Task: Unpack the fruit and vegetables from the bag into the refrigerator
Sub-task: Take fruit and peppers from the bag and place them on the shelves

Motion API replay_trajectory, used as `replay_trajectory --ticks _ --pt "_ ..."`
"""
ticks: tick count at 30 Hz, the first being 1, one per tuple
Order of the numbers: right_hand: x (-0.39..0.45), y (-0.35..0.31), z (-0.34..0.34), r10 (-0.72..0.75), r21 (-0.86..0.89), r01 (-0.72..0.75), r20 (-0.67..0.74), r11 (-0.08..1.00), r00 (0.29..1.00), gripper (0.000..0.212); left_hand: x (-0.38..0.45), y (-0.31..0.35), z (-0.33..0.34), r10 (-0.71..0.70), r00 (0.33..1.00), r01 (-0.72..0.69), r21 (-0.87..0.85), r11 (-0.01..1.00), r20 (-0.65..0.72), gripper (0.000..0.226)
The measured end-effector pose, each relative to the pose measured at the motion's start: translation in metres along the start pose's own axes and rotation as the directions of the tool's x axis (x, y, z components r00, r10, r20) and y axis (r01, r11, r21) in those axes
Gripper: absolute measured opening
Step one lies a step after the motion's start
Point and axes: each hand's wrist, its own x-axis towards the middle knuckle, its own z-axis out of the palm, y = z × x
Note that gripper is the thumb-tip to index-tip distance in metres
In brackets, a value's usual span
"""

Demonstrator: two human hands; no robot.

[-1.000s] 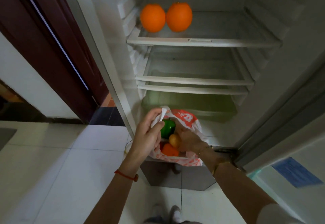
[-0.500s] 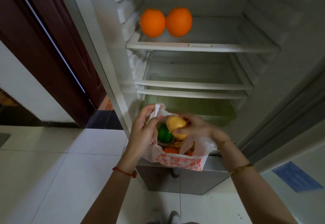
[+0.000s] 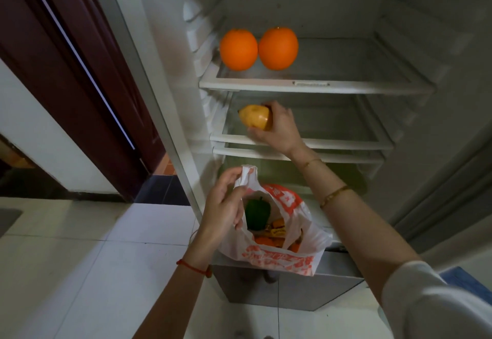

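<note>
My right hand (image 3: 279, 128) grips a yellow pear-like fruit (image 3: 254, 118) inside the open refrigerator, just above the left part of the middle shelf (image 3: 332, 144). My left hand (image 3: 226, 205) pinches the handle of a white and orange plastic bag (image 3: 282, 259), held up in front of the fridge's lower part. Inside the bag I see a green pepper (image 3: 257, 212) and some orange items (image 3: 269, 241). Two oranges (image 3: 238, 49) (image 3: 278, 48) sit side by side at the left of the top shelf (image 3: 319, 86).
A crisper drawer (image 3: 292, 173) lies below the shelves. The fridge's left wall and frame (image 3: 149, 94) stand next to a dark red door (image 3: 66, 72). The fridge door (image 3: 452, 192) hangs open at the right. White floor tiles (image 3: 80, 259) spread below.
My right hand has lifted the yellow fruit out of the bag and carried it up into the fridge to the middle shelf. The left hand keeps holding the bag.
</note>
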Motion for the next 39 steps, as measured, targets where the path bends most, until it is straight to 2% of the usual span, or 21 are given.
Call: replay_trajectory --ticks 7,13,16,19,22,23,24,26,27,29,31,33,35,39 --pt "0.033 -0.004 0.030 -0.012 -0.087 0.014 0.023 0.996 1.000 0.071 0.002 -0.006 -0.003 0.005 1.000 -0.005 0.019 1.000 -0.001 0.028" --pt "0.024 -0.004 0.034 -0.007 0.060 0.005 0.038 0.998 0.999 0.089 0.001 -0.005 -0.002 0.006 1.000 -0.006 0.031 1.000 -0.002 0.027" --pt "0.013 -0.004 0.024 -0.012 0.111 0.009 0.019 0.994 1.000 0.090 -0.003 -0.004 0.000 0.018 1.000 -0.018 0.025 1.000 0.004 0.027" --pt "-0.008 -0.001 0.009 -0.037 0.099 0.045 -0.087 0.994 0.996 0.067 -0.006 -0.002 0.001 0.038 0.999 -0.038 0.013 0.999 0.005 0.027" --pt "-0.043 0.002 -0.009 -0.029 0.130 0.052 -0.172 0.990 0.985 0.020 -0.011 0.001 0.003 0.047 0.999 -0.047 -0.020 0.999 0.006 0.026" --pt "-0.056 0.003 -0.015 -0.017 0.185 0.042 -0.135 0.982 0.991 0.009 -0.013 0.002 0.004 0.050 0.999 -0.050 -0.026 0.998 0.007 0.026" --pt "-0.070 0.004 -0.021 -0.010 0.231 0.025 -0.067 0.973 0.998 0.009 -0.015 0.002 0.004 0.050 0.999 -0.050 -0.031 0.998 0.007 0.025" --pt "-0.097 0.010 -0.025 -0.020 0.268 -0.021 0.148 0.963 0.989 0.019 -0.018 0.003 0.006 0.051 0.999 -0.051 -0.050 0.997 0.009 0.025" --pt "-0.109 0.012 -0.024 -0.015 0.278 -0.065 0.277 0.958 0.961 0.021 -0.019 0.002 0.006 0.052 0.999 -0.051 -0.054 0.997 0.010 0.026" --pt "-0.129 0.021 -0.014 0.051 0.264 -0.216 0.518 0.940 0.854 0.019 -0.022 0.000 0.007 0.060 0.998 -0.060 -0.042 0.997 0.013 0.024" --pt "-0.140 0.033 0.004 0.147 0.119 -0.303 0.673 0.945 0.725 0.023 -0.024 -0.002 0.008 0.070 0.997 -0.069 -0.020 0.997 0.013 0.024" --pt "-0.144 0.050 0.029 0.228 -0.112 -0.216 0.728 0.970 0.646 0.030 -0.028 -0.003 0.009 0.071 0.997 -0.071 -0.003 0.997 0.015 0.025" --pt "-0.147 0.066 0.054 0.316 -0.258 -0.187 0.690 0.948 0.651 0.036 -0.031 -0.006 0.009 0.083 0.996 -0.083 -0.005 0.997 0.022 0.027" --pt "-0.146 0.079 0.089 0.419 -0.169 -0.395 0.548 0.903 0.724 0.056 -0.034 -0.008 0.009 0.085 0.996 -0.085 -0.035 0.996 0.003 0.025"
